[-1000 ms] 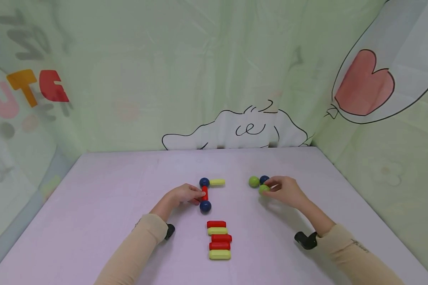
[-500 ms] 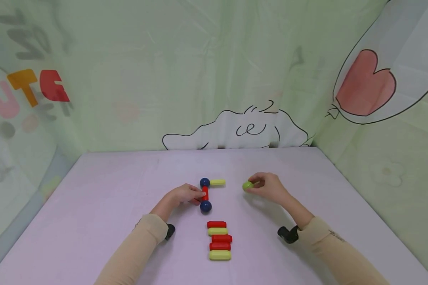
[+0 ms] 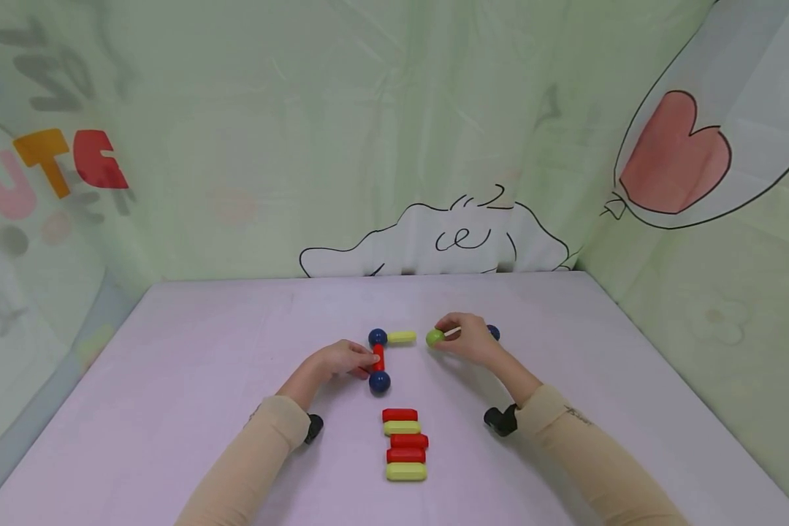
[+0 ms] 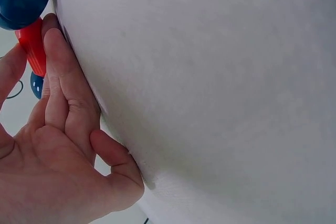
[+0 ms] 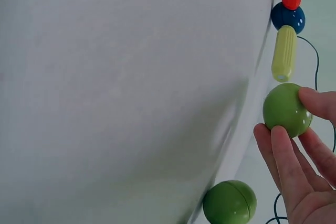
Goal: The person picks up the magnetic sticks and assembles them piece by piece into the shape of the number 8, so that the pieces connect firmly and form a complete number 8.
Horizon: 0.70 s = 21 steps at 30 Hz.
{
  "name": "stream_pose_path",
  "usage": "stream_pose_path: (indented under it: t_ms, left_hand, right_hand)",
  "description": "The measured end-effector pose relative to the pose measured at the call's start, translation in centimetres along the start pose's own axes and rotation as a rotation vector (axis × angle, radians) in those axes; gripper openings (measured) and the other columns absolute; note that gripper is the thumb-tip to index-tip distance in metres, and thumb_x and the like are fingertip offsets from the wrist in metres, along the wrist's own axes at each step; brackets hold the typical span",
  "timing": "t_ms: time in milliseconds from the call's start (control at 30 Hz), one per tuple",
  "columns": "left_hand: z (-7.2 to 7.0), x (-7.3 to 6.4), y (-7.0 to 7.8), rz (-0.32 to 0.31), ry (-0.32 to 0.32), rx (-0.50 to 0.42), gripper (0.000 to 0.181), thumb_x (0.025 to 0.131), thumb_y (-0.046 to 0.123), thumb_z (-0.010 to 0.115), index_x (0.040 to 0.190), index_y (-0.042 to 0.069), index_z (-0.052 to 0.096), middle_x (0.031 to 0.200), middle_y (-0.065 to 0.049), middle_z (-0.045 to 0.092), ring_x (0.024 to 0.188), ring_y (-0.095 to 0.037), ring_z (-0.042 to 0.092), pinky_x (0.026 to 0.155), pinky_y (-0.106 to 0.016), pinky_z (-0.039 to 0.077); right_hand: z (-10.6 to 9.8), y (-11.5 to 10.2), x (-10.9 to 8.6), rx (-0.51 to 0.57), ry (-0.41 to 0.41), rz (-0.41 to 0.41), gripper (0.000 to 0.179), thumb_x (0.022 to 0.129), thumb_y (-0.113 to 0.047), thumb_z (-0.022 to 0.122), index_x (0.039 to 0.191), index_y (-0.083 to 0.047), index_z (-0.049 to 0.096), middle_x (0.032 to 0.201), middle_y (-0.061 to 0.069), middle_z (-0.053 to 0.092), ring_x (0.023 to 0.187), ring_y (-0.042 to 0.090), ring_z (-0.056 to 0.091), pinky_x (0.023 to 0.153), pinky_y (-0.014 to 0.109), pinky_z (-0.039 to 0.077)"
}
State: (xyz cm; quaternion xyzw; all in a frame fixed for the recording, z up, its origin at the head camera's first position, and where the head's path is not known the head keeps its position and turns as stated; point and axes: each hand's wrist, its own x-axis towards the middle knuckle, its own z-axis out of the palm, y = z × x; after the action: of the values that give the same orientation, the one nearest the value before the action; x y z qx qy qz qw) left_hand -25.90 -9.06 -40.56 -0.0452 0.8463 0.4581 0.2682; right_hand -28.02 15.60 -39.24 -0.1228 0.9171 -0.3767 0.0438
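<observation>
Head view shows hands over a lilac table, green sheeting behind.

Three blue balls: two left, one far right. Two green balls, both on the right side. Four red rods: one far, three near. Three yellow rods: one far, two near. One left hand, one right hand. Two black wrist cameras, one on each wrist.

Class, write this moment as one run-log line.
left hand: pinches red rod between two blue balls | right hand: holds green ball, apart from yellow rod's free end | five more rods: lying side by side
</observation>
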Motion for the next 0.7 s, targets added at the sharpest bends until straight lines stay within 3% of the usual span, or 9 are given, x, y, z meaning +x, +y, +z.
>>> stream_pose_path:
  t_ms: [500, 700]
  left_hand:
    - [-0.1, -0.2, 0.1, 0.010, 0.004, 0.014, 0.034, 0.088, 0.031, 0.060, 0.111, 0.006, 0.061, 0.086, -0.003, 0.064, 0.092, -0.021, 0.054, 0.090, -0.044, 0.036]
    - [0.0, -0.2, 0.1, 0.009, 0.006, 0.015, 0.035, 0.088, 0.031, 0.061, 0.111, 0.006, 0.061, 0.086, -0.003, 0.064, 0.092, -0.021, 0.054, 0.091, -0.045, 0.036]
  right_hand:
    - [1.6, 0.3, 2.0, -0.028, 0.004, 0.049, 0.030, 0.076, -0.007, 0.073, 0.103, 0.000, 0.061, 0.104, 0.014, 0.061, 0.091, 0.026, 0.060, 0.078, 0.033, 0.050]
    - [1.8, -0.2, 2.1, -0.031, -0.004, 0.032, 0.029, 0.077, -0.006, 0.072, 0.102, 0.000, 0.061, 0.102, 0.013, 0.061, 0.093, 0.027, 0.060, 0.079, 0.034, 0.050]
